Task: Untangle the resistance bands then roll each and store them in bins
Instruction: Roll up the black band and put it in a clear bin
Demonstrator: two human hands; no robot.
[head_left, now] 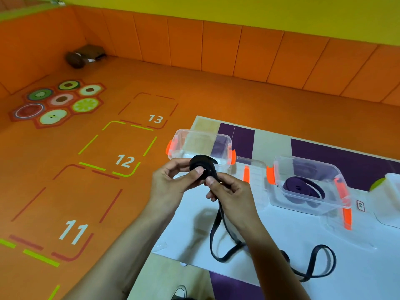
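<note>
Both hands meet above the near edge of a white sheet (281,245) spread over a table, and between them sits a partly rolled black band (200,165). The left hand (171,180) pinches the coiled part, thumb pressed on the flat face of the roll and fingers curled behind it. The right hand (229,191) grips the same band just beside the roll, thumb and forefinger closed on the strip where it leaves the coil.

From the right hand the unrolled length of the band hangs down and then lies on the sheet in loose loops that run toward the right, passing under the right forearm.

Behind the hands stands a clear bin (184,139) with orange clips; the roll is held in front of its near wall, and whether anything lies inside it cannot be told. To the right stands a second bin (337,204), also clear with orange clips, and a coiled purple band (298,187) rests in it. A clear lid (253,169) lies flat between the two bins. At the far right edge part of a third container (392,191) shows.

The floor (86,191) to the left is orange, with numbered squares marked 11, 12 and 13.
</note>
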